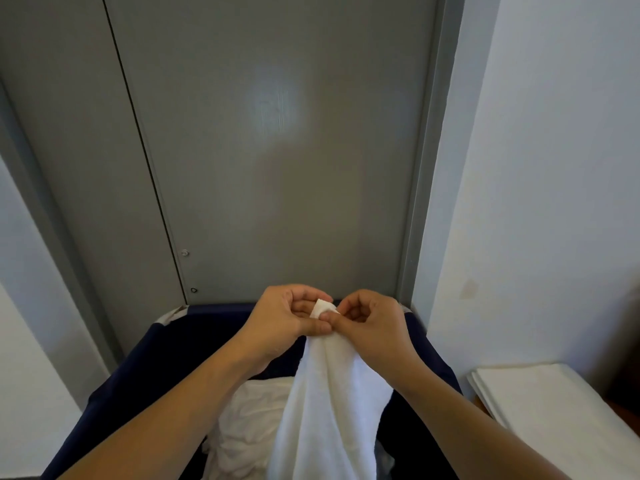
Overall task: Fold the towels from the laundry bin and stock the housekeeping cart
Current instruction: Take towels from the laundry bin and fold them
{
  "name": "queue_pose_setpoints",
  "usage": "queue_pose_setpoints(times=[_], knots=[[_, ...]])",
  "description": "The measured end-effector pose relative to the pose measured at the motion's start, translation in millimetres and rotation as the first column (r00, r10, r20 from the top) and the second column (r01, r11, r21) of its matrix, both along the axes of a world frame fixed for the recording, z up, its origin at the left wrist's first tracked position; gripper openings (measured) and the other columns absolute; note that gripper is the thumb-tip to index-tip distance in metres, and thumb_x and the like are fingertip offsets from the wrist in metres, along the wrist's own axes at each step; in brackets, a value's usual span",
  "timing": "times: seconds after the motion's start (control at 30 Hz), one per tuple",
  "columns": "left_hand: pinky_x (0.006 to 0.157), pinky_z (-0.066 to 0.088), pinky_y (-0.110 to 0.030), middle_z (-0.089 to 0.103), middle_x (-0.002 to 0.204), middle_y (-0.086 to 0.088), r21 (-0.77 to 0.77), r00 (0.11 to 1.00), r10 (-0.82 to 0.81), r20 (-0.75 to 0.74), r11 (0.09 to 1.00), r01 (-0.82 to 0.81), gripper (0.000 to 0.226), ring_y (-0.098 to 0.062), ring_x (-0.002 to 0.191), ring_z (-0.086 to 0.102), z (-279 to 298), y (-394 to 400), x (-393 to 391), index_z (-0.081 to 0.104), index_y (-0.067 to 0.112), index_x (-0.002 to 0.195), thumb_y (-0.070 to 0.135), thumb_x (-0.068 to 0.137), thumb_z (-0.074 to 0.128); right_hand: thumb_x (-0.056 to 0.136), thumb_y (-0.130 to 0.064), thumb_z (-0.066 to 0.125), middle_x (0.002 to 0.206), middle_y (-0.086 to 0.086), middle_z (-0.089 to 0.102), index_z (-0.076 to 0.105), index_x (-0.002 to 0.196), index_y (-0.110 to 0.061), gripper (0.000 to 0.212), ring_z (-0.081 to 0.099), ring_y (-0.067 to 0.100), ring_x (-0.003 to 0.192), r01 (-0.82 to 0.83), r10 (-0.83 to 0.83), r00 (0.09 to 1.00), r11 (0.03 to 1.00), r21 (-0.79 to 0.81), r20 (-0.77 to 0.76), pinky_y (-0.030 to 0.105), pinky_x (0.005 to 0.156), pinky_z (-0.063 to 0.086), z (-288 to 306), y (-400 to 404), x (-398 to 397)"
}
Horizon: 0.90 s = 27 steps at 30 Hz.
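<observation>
Here the left hand [284, 322] and the right hand [372, 323] meet at centre, thumbs touching, each pinching the top corner of a white towel [332, 403] between thumb and curled fingers. A small tip of cloth shows above the thumbs. The towel hangs from this shared grip straight down toward the near edge, narrow at the top and widening below. It hangs over a dark blue laundry bin [145, 368], in which crumpled white linen [252, 420] lies to the left of the towel. Beyond the bin stands a grey door [277, 150]. At the near right, folded white towels [554, 400] lie stacked beside a pale wall [554, 168].
</observation>
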<state>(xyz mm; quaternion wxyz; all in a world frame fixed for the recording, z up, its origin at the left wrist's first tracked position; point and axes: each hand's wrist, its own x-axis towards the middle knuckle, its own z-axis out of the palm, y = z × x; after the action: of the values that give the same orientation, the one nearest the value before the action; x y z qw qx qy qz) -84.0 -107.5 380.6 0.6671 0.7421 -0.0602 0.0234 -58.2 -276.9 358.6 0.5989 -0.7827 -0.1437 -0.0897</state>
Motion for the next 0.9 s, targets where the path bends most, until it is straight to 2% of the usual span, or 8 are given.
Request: queue_pose_setpoints(times=[0.13,0.23,0.3,0.37,0.43,0.6,0.77,0.9], knots=[[0.077,0.058,-0.030,0.077,0.088,-0.015,0.024,0.997,0.083,-0.002,0.996,-0.083,0.028,-0.022,0.080,0.072,-5.5,13.0,6.9,0.076,0.007,0.095,-0.014,0.077,0.077,0.083,-0.036,0.082,0.063,-0.009,0.060,0.064,0.070,-0.023,0.026,0.052,0.004,0.060,-0.282,0.257,0.954,0.945,-0.168,-0.156,0.017,0.058,0.042,-23.4,-16.4,9.0],[0.076,0.055,-0.029,0.075,0.084,-0.010,-0.049,0.985,0.167,-0.034,0.984,-0.169,0.030,-0.019,0.079,0.069,-8.8,27.7,14.5,0.075,0.009,0.095,-0.017,0.081,0.070,0.082,-0.039,0.082,0.068,-0.002,0.058,0.069,0.074,-0.011,0.032,0.053,0.010,0.061,-0.396,0.302,0.917,0.757,-0.519,-0.260,0.020,0.060,0.042,-54.0,-39.7,16.0],[0.077,0.055,-0.029,0.076,0.086,-0.007,-0.079,0.977,0.207,-0.044,0.974,-0.210,0.031,-0.017,0.081,0.070,-9.6,39.0,19.2,0.074,0.009,0.098,-0.017,0.083,0.068,0.082,-0.043,0.079,0.074,0.006,0.056,0.070,0.084,0.000,0.044,0.053,0.016,0.066,-0.404,0.262,0.915,0.604,-0.687,-0.307,0.026,0.066,0.042,-74.1,-56.1,19.4],[0.077,0.054,-0.029,0.075,0.087,-0.007,-0.122,0.971,0.237,-0.041,0.963,-0.241,0.031,-0.017,0.082,0.069,-10.2,49.7,22.9,0.073,0.009,0.099,-0.017,0.084,0.066,0.084,-0.049,0.074,0.092,0.007,0.064,0.072,0.099,-0.006,0.046,0.061,0.020,0.082,-0.414,0.189,0.910,0.443,-0.796,-0.368,0.031,0.079,0.048,-88.2,-70.9,21.0],[0.076,0.054,-0.027,0.074,0.086,-0.006,-0.144,0.966,0.256,-0.039,0.955,-0.259,0.030,-0.016,0.081,0.068,-11.2,56.6,25.1,0.072,0.009,0.099,-0.017,0.085,0.065,0.087,-0.052,0.069,0.115,0.001,0.062,0.069,0.115,-0.015,0.047,0.060,0.021,0.102,-0.405,0.118,0.913,0.366,-0.838,-0.390,0.030,0.094,0.048,-95.5,-79.5,19.5],[0.080,0.053,-0.029,0.073,0.091,-0.008,-0.115,0.959,0.278,-0.047,0.952,-0.282,0.029,-0.016,0.084,0.067,-19.4,67.3,30.3,0.071,0.008,0.103,-0.015,0.086,0.066,0.096,-0.059,0.053,0.122,-0.005,0.049,0.069,0.125,-0.026,0.046,0.041,0.016,0.114,-0.159,0.133,0.982,0.200,-0.967,-0.134,0.032,0.103,0.039,-103.2,-87.2,22.4],[0.088,0.052,-0.035,0.073,0.091,-0.007,-0.060,0.919,0.392,-0.052,0.917,-0.394,0.028,-0.019,0.087,0.066,-26.7,94.9,39.3,0.072,0.011,0.101,-0.012,0.086,0.068,0.092,-0.070,0.048,0.122,-0.012,0.046,0.065,0.127,-0.041,0.048,0.042,0.012,0.114,-0.022,0.085,0.996,0.284,-0.959,0.003,0.029,0.097,0.038,-90.3,-117.8,43.5],[0.089,0.053,-0.039,0.071,0.090,-0.007,-0.036,0.885,0.463,-0.045,0.885,-0.465,0.025,-0.021,0.087,0.064,-27.9,107.6,48.4,0.070,0.011,0.099,-0.011,0.089,0.066,0.089,-0.064,0.061,0.120,-0.013,0.060,0.069,0.122,-0.033,0.046,0.052,0.012,0.114,0.003,0.068,0.997,0.407,-0.914,0.034,0.026,0.097,0.041,-61.7,-116.2,62.5]])
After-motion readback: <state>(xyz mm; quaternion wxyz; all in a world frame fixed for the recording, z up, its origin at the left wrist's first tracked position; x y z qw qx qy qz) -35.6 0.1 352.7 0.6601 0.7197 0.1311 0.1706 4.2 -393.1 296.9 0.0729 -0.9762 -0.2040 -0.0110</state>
